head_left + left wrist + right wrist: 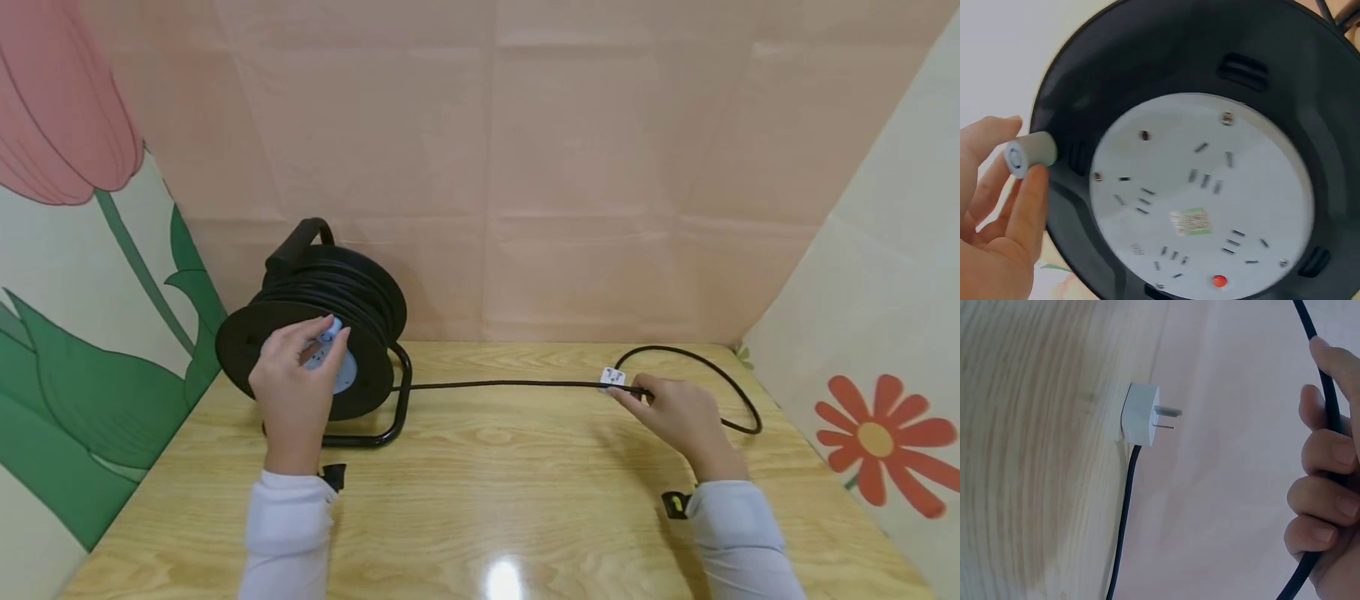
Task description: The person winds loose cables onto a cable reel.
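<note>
At the left stands a black cable reel (242,337) with thick cable (322,283) wound on it. My left hand (288,387) pinches a light blue-grey knob (1040,149) near the edge of the reel's front disc. Sockets, screws and a red button (1219,281) show on its pale round panel (1247,187). My right hand (686,417) grips the black cable (495,383), which runs nearly straight from the reel, with fingers curled round it. A white plug (1138,415), its metal pins bare, sits on the table just beyond that hand.
A loop of cable (738,392) bends behind my right hand back to the plug. The reel rests on a black tube stand (375,440) on the wooden table (510,483). A pink cloth (562,208) hangs behind; flower-painted walls (825,317) border both sides.
</note>
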`<state>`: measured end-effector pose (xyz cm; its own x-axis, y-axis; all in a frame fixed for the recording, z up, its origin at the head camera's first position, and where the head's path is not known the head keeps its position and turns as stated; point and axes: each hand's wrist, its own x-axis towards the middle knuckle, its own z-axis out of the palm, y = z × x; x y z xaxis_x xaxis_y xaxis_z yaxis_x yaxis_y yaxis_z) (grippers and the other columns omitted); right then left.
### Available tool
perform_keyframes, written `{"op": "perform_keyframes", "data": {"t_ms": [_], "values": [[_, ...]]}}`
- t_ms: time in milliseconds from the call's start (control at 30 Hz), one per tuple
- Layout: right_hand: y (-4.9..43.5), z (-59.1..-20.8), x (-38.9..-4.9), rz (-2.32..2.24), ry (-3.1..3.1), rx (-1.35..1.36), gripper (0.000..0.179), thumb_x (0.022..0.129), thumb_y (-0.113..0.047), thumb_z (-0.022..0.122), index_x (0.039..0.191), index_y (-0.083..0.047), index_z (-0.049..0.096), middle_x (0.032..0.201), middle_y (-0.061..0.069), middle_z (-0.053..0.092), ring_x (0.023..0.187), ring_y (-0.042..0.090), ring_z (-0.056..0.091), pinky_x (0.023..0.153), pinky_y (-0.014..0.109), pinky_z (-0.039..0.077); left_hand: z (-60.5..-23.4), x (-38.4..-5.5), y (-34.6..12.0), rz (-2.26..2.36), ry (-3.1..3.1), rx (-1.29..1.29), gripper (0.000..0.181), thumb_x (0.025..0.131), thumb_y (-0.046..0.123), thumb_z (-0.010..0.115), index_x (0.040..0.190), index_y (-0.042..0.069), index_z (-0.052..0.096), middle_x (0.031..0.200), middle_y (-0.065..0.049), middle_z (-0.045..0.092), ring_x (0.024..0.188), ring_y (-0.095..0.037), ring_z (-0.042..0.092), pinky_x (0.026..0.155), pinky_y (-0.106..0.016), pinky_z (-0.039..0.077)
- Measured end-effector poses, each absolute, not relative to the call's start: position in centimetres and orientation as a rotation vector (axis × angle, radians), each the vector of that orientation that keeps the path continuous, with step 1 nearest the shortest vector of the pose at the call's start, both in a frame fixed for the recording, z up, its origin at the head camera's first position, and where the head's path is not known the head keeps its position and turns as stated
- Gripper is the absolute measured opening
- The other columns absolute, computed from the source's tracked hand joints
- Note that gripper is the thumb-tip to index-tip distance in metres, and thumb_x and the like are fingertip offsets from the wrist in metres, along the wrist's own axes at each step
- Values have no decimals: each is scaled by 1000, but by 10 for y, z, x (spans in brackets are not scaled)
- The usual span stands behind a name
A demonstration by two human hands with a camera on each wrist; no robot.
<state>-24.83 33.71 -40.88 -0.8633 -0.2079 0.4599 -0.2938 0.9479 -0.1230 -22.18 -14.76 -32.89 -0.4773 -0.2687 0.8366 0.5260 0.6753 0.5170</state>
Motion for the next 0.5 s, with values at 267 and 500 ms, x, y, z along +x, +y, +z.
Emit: {"op": "perform_keyframes", "data": {"t_ms": [267,500], "values": [[332,-408,-248,274,-2697,386,28,96,-51,62,81,-28,60,52,-11,36,46,10,32,43,30,24,-328,-221,-140,-875,-1915,-252,21,87,19,81,99,2,78,98,-9,72,92,-22,67,77,-34,58],[331,-406,-247,273,-2647,396,28,92,-49,69,80,-25,61,51,-11,35,45,10,31,43,29,23,-329,-220,-138,-875,-1932,-238,23,87,22,81,97,2,77,90,-12,70,78,-22,69,69,-36,60]]}}
